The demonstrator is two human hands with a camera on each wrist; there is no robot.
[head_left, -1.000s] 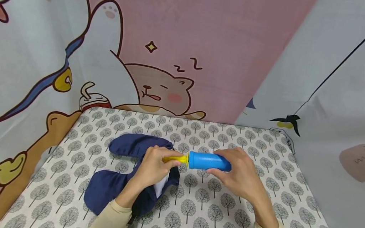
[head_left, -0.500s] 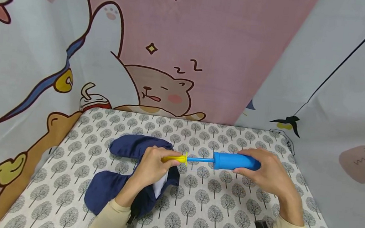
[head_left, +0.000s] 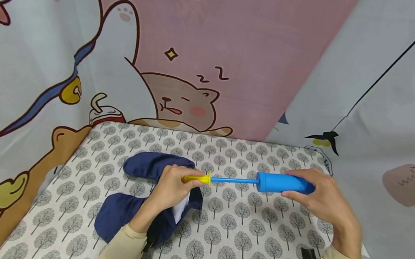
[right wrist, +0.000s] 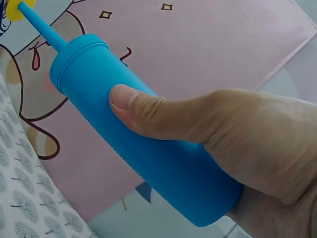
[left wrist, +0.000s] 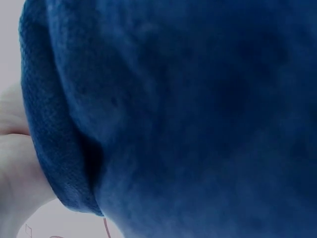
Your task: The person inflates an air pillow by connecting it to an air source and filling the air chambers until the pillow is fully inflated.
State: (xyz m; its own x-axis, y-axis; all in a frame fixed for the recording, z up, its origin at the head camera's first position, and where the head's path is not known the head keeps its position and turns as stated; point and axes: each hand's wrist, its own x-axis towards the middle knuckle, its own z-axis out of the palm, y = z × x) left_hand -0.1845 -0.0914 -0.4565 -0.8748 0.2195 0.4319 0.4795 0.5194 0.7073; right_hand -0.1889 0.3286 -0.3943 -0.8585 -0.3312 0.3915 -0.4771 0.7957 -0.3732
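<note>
Right hand [head_left: 324,201] gripped the blue pump barrel [head_left: 285,183] — thumb along its ribbed side — well right of the navy cushion [head_left: 128,210]. Left hand [head_left: 171,187] pinched the yellow nozzle end [head_left: 197,179] just above that cushion, the thin rod [head_left: 234,181] drawn out between. Rigid, light plastic, judging by its look; the ribbing probably offered the surest hold, whereas the cushion seemed soft and limp. No legible brand or writing appeared.

A tree-patterned tablecloth [head_left: 243,238] covers the table. Behind it hangs a pink cartoon curtain [head_left: 214,44] with a sleeping cat [head_left: 185,105]; a pale grey curtain [head_left: 389,99] closes the right side.
</note>
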